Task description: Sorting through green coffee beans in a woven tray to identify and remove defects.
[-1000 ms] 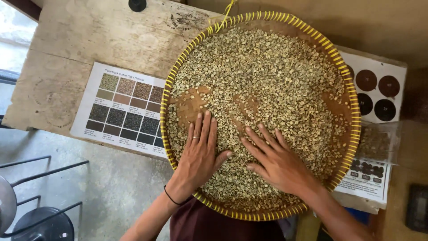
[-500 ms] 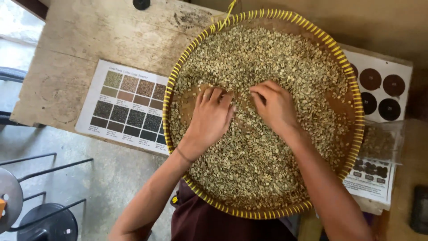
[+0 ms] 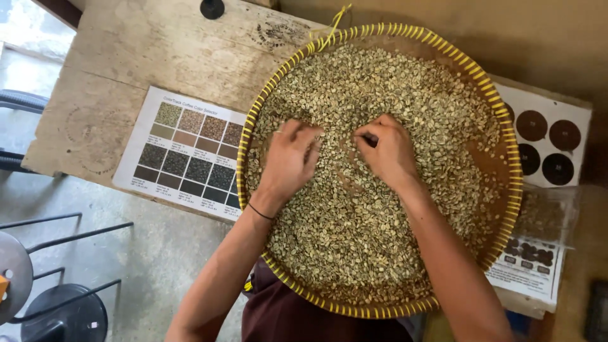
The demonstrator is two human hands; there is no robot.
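A big round woven tray with a yellow-wrapped rim (image 3: 514,166) rests on a worn wooden table (image 3: 126,57). It holds a layer of pale green coffee beans (image 3: 380,76). Both of my hands are down in the beans near the tray's middle. The fingers of my left hand (image 3: 288,158) are curled into the beans, and a thin dark band circles its wrist. Just to its right, my right hand (image 3: 387,152) has its fingertips bunched together on beans. Brown tray bottom shows in patches near the hands.
A printed chart of bean colour squares (image 3: 190,152) lies left of the tray. A white card with dark round patches (image 3: 548,142) and a clear bag of beans (image 3: 538,215) lie to the right. Black metal stools (image 3: 63,310) stand on the concrete floor at lower left.
My hands went from lying flat with spread fingers at the tray's near side to the middle of the tray, where the fingers have curled into the beans.
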